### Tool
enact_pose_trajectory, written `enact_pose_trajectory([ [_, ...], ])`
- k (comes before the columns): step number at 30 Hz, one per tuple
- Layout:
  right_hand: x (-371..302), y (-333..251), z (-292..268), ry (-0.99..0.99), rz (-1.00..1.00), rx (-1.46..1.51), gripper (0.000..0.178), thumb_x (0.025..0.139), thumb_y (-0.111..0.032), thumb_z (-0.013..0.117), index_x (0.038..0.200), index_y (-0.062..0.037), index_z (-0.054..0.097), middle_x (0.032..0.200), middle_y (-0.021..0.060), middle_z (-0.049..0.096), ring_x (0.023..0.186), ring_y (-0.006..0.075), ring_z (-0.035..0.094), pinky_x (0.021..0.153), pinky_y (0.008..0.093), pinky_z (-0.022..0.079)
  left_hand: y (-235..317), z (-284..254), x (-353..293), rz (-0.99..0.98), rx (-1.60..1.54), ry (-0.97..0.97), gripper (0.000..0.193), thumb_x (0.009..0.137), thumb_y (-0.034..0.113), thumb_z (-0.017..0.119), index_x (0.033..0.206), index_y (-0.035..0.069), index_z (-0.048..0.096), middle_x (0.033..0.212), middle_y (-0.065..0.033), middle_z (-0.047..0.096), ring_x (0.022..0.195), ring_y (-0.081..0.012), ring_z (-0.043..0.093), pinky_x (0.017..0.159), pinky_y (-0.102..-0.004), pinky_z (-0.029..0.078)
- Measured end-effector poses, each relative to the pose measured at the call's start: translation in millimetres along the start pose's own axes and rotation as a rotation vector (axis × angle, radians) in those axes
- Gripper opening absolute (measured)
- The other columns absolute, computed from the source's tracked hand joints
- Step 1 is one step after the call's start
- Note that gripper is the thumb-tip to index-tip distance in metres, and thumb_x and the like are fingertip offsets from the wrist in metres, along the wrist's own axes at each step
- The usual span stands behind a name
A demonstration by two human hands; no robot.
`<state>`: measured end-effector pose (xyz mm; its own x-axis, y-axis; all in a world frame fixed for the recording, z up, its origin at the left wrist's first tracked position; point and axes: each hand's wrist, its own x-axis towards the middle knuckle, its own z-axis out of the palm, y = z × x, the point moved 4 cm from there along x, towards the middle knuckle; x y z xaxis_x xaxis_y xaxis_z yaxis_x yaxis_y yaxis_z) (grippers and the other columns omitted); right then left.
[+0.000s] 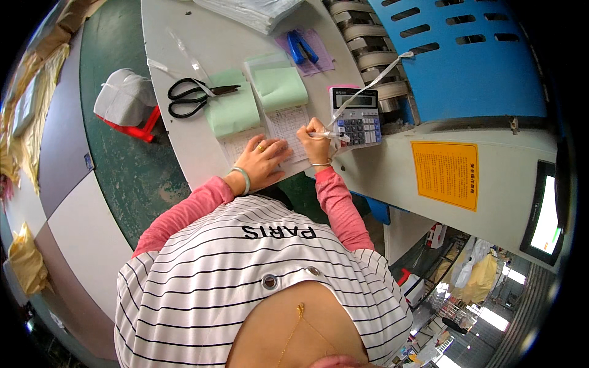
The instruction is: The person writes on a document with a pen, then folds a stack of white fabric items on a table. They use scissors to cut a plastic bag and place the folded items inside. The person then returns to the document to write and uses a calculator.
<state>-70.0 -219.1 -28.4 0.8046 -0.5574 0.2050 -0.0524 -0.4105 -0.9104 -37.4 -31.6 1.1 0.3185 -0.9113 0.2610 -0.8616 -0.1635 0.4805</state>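
A person in a striped shirt with pink sleeves writes at a pale table point(184, 141), seen from above. Taking the printed form pad point(288, 126) as the landmark: far to its left, off the table on the green floor, sits a white wrapped bundle on a red stand point(126, 98). Nearer on the left lie black scissors point(193, 98) and a green pad point(230, 110), with a second green sheet point(279, 86) folded back above the form. The left hand point(264, 161), fingers spread flat, presses the lower left corner of the form pad to hold it in place. The right hand point(316, 144), fingers pinched together on a white pen point(325, 134), rests on the form's right edge with the tip toward the paper. Just to the right stands a grey calculator point(357, 116), and above it a blue stapler point(302, 46) on purple paper. Beyond to the right rises a large blue and cream machine point(466, 73). To write cleanly, it seems best to keep the left palm weighting the pad and the writing wrist resting low
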Motion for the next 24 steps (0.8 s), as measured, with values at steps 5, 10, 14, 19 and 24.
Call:
enact_pose_trajectory([
  [5, 1, -9, 2, 0.005, -0.083, -0.110, 0.029, 0.074, -0.003, 0.065, 0.063, -0.0044, 0.039, 0.052, 0.0003, 0.036, 0.049, 0.0081, 0.035, 0.044, 0.0295, 0.032, 0, 1, 0, -0.013, -0.001, -0.011, 0.060, 0.076, 0.035, 0.068, 0.131, 0.017, 0.052, 0.132, -0.0070, 0.047, 0.124, -0.0235, 0.043, 0.108, -0.0497, 0.027],
  [10, -1, -16, 2, 0.017, -0.089, -0.127, 0.029, 0.072, -0.003, 0.065, 0.062, -0.0044, 0.039, 0.051, 0.0013, 0.035, 0.048, 0.0091, 0.035, 0.044, 0.0296, 0.032, 0, 1, 0, -0.009, -0.006, -0.004, 0.061, 0.075, 0.034, 0.068, 0.131, 0.016, 0.051, 0.132, -0.0071, 0.047, 0.124, -0.0237, 0.042, 0.108, -0.0498, 0.026],
  [14, -2, -12, 0, 0.050, -0.098, -0.187, 0.028, 0.072, -0.002, 0.064, 0.061, -0.0046, 0.039, 0.051, 0.0016, 0.035, 0.048, 0.0092, 0.034, 0.044, 0.0300, 0.032, 0, 1, 0, -0.005, -0.023, 0.004, 0.062, 0.074, 0.034, 0.069, 0.131, 0.016, 0.052, 0.132, -0.0070, 0.047, 0.124, -0.0237, 0.043, 0.108, -0.0499, 0.026],
  [19, -3, -11, -3, 0.088, -0.032, -0.112, 0.027, 0.072, -0.002, 0.063, 0.062, -0.0049, 0.039, 0.051, 0.0012, 0.035, 0.049, 0.0089, 0.033, 0.043, 0.0305, 0.032, 0, 0, 0, -0.006, -0.022, 0.007, 0.062, 0.074, 0.034, 0.069, 0.131, 0.016, 0.052, 0.132, -0.0068, 0.047, 0.124, -0.0238, 0.042, 0.108, -0.0498, 0.026],
  [24, -1, -17, -2, 0.076, -0.013, -0.145, 0.027, 0.072, -0.003, 0.064, 0.062, -0.0047, 0.039, 0.053, 0.0005, 0.036, 0.051, 0.0085, 0.034, 0.045, 0.0296, 0.032, -1, 2, 0, -0.011, -0.007, -0.003, 0.062, 0.074, 0.034, 0.069, 0.131, 0.016, 0.052, 0.132, -0.0067, 0.047, 0.124, -0.0236, 0.042, 0.108, -0.0501, 0.026],
])
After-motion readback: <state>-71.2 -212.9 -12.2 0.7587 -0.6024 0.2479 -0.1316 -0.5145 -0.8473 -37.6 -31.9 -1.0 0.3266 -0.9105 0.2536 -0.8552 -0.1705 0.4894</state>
